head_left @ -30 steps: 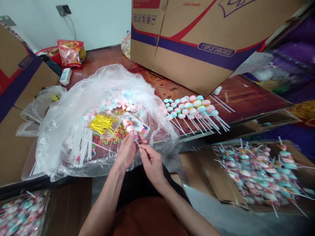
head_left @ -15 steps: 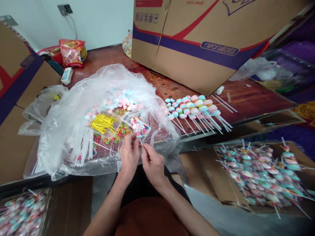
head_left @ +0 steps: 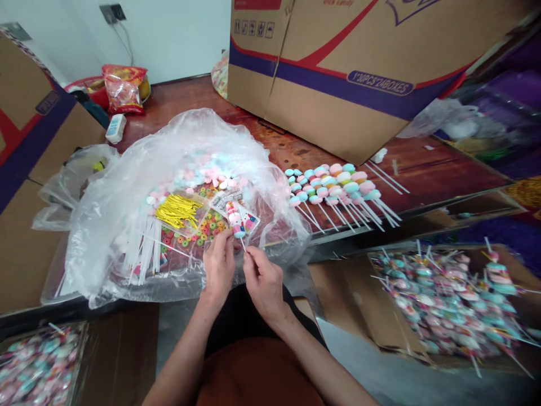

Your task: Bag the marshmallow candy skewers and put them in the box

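Both hands meet just in front of the clear plastic bag (head_left: 127, 186) spread on the table (head_left: 296, 148), and between them stands a candy skewer (head_left: 235, 221): soft pink, white and blue marshmallow-like pieces stacked on a thin white stick, its top tilted away over the printed wrappers lying in the bag. The left hand (head_left: 218, 265) has its grip closed on the skewer just under the lowest candy, and the right hand (head_left: 261, 279) pinches the bare stick lower down with thumb and forefinger. The thing looks very light, so weight is no concern; the stick is probably stiff but slender and could bend or snap under sideways force, while the candy pieces look squashy and likely to dent or slide along the stick if squeezed. The bare stick below the candy seems the safest place to hold, as both hands do. Inside the bag lie loose white sticks (head_left: 146, 248), a packet of yellow twist ties (head_left: 176, 210) and small ring candies (head_left: 207, 225). To the right, a row of finished skewers (head_left: 333, 186) lies on the table before a large cardboard carton (head_left: 338, 73), and an open box (head_left: 448, 301) lower down holds many wrapped ones.
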A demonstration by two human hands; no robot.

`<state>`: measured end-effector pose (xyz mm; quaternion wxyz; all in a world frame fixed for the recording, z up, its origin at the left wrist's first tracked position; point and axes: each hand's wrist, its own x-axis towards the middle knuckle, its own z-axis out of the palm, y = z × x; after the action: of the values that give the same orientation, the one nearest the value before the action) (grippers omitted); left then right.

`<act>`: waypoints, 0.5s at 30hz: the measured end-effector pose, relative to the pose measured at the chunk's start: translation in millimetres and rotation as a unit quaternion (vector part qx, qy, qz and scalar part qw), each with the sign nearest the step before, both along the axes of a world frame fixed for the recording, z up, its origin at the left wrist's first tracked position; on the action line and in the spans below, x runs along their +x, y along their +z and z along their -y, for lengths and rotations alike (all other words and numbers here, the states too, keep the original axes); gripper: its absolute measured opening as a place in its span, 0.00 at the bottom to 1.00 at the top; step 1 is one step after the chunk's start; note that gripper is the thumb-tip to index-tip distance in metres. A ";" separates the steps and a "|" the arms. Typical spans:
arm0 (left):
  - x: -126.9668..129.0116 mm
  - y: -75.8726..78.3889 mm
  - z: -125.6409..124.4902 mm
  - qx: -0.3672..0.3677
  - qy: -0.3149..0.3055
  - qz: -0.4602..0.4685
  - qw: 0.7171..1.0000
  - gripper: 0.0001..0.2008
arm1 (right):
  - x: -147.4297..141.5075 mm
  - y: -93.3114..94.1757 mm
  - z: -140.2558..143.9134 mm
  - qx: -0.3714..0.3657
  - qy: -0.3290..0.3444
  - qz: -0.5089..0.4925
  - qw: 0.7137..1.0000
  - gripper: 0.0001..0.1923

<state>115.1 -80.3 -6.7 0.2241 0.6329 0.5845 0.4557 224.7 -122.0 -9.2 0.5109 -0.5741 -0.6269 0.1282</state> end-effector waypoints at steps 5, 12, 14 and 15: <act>-1.9 -4.4 -0.7 -0.022 -0.005 -0.049 0.999 0.08 | -1.1 1.8 -1.0 0.001 -0.002 -0.001 1.000 0.10; 1.2 1.8 -5.3 -0.079 0.017 -0.136 0.987 0.03 | -0.9 1.4 -1.2 0.002 -0.005 0.006 1.000 0.11; 1.4 1.9 -6.3 -0.083 0.021 -0.146 0.986 0.02 | -0.7 1.9 -0.5 -0.006 -0.001 0.007 1.000 0.11; 0.9 1.2 -6.5 -0.082 0.022 -0.149 0.985 0.02 | -0.4 2.3 -0.1 -0.012 0.001 0.007 1.000 0.11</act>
<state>116.1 -73.8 -5.5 0.1752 0.6601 0.6606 0.3118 224.3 -121.9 -6.9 0.4994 -0.5804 -0.6296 0.1315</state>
